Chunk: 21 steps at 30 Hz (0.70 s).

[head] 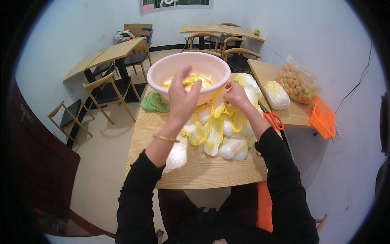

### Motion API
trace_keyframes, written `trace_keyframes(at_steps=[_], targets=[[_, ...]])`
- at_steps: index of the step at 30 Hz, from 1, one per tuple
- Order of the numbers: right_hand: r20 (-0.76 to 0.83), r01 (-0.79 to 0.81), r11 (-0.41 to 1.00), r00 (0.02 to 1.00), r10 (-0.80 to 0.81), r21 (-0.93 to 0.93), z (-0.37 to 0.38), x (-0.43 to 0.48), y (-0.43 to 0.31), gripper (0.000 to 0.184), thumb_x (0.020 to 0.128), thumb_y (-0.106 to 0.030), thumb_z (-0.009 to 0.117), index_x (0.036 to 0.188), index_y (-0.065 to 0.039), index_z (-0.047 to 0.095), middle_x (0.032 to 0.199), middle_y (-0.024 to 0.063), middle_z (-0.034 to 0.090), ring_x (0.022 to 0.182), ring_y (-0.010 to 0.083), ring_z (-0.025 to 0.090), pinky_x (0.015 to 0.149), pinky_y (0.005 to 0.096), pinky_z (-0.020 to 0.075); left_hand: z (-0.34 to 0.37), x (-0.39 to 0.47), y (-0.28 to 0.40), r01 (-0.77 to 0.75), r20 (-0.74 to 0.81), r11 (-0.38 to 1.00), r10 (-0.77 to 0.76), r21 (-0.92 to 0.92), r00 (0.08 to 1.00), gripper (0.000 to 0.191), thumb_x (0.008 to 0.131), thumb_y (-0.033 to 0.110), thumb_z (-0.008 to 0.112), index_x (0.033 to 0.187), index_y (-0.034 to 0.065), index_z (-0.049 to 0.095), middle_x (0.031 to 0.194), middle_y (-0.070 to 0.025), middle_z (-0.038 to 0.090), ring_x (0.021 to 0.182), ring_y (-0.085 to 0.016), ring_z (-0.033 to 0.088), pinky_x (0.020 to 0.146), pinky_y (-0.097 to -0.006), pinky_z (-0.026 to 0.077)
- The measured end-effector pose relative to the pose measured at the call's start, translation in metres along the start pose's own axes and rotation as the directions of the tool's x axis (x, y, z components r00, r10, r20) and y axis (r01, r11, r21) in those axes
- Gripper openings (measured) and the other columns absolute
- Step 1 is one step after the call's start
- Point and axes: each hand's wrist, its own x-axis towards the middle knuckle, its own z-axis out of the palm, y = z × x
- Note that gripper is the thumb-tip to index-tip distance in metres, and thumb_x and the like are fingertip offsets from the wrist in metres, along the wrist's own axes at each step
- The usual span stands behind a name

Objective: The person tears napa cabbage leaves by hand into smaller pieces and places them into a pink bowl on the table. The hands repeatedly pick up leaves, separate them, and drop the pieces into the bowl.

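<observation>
A pink plastic basin point(158, 70) stands at the far side of the wooden table point(146, 152), with torn yellow and white cabbage pieces point(193, 80) inside. My left hand point(182, 96), fingers apart and empty, is raised at the basin's near rim. My right hand point(237, 94) is at the basin's right side, fingers bent, against a napa cabbage leaf point(218, 103); whether it grips the leaf is unclear. Many loose napa cabbage leaves point(213, 134) lie heaped in front of and right of the basin. A green cloth point(155, 102) lies at the basin's left.
Orange-handled scissors point(274, 120) lie right of the leaves. On the side table point(262, 68) are a whole napa cabbage point(277, 95) and a clear plastic bag of round tan food pieces point(297, 80). An orange plastic basket point(323, 118) is at its right edge. Chairs and tables stand beyond.
</observation>
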Motion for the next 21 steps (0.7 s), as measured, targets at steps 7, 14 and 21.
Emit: trace_keyframes(at_steps=[7,14,21], targets=[[-0.022,0.181,0.883,0.981,-0.191,0.432,-0.028,-0.064,-0.013,0.021,0.079,-0.003,0.062,0.099,0.002,0.06,0.072,0.001,0.059,0.055,0.006,0.055,0.047,0.0199,0.0417,0.011,-0.06,0.02,0.138,0.24,0.99,-0.124,-0.038,0.963,0.048,0.079,0.013,0.068,0.123,0.0003,0.052,0.113,-0.0135,0.061,0.106,-0.021,0.057,0.08,-0.0324,0.047],[0.2,0.049,0.85,0.963,-0.179,0.525,-0.026,-0.107,-0.019,0.01,0.085,-0.008,0.062,0.091,0.001,0.062,0.076,0.0003,0.061,0.062,0.0046,0.056,0.055,0.0195,0.0447,0.024,-0.076,0.002,0.446,0.328,0.851,-0.352,-0.278,0.877,0.024,0.081,0.003,0.065,0.104,-0.0019,0.059,0.098,-0.0092,0.064,0.076,-0.011,0.063,0.063,-0.023,0.052],[0.274,-0.061,0.846,0.956,-0.102,0.53,-0.015,-0.112,0.0,0.011,0.086,-0.011,0.063,0.088,0.0,0.062,0.073,-0.0018,0.06,0.064,0.0028,0.054,0.056,0.0187,0.0433,0.023,-0.083,0.002,0.434,0.394,0.873,-0.326,-0.223,0.859,0.023,0.082,0.004,0.065,0.103,-0.0021,0.058,0.09,-0.0072,0.064,0.075,-0.009,0.063,0.058,-0.0226,0.052]])
